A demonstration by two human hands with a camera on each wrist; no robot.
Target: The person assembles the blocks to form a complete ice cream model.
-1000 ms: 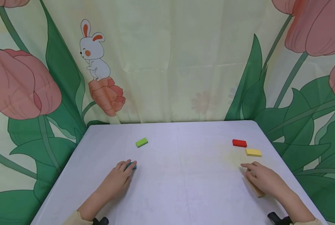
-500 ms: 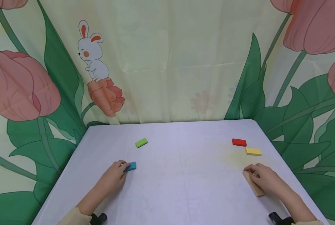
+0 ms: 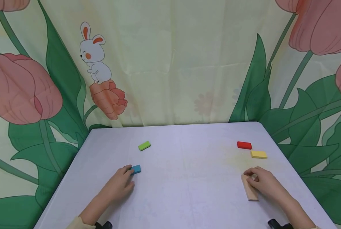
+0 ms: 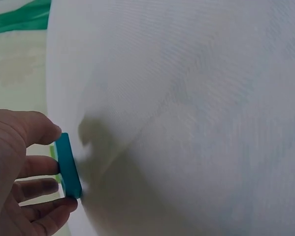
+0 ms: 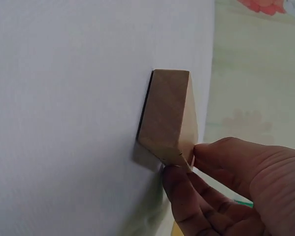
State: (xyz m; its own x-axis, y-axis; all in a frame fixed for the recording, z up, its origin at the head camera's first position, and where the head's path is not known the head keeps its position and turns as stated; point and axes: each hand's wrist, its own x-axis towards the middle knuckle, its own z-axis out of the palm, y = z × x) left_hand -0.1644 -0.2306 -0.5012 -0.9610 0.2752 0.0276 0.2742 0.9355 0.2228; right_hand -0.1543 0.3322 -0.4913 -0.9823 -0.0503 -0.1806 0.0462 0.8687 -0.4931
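Observation:
In the head view, my left hand (image 3: 117, 186) reaches from the left to a small blue block (image 3: 136, 169) on the white table. Its fingers touch the block's left end, while the thumb stands apart in front. Up close in the left wrist view, the fingers lie loosely behind the blue block (image 4: 68, 166). On the right, my right hand (image 3: 266, 183) pinches the far end of a long, plain wooden block (image 3: 249, 190). Thumb and fingertips meet at that end in the right wrist view, with the rest of the wooden block (image 5: 164, 108) projecting from the grip.
A green block (image 3: 144, 145) lies farther back, beyond the blue one. Beyond the right hand are a red block (image 3: 244, 145) and a yellow block (image 3: 258, 154). The white table (image 3: 187, 190) ends at a curtain (image 3: 173, 63) printed with tulips and a rabbit.
The wooden block has turned, its near end swinging left, and the right hand has closed on its far end. The left hand has drawn back off the blue block's top; that block has shifted slightly right.

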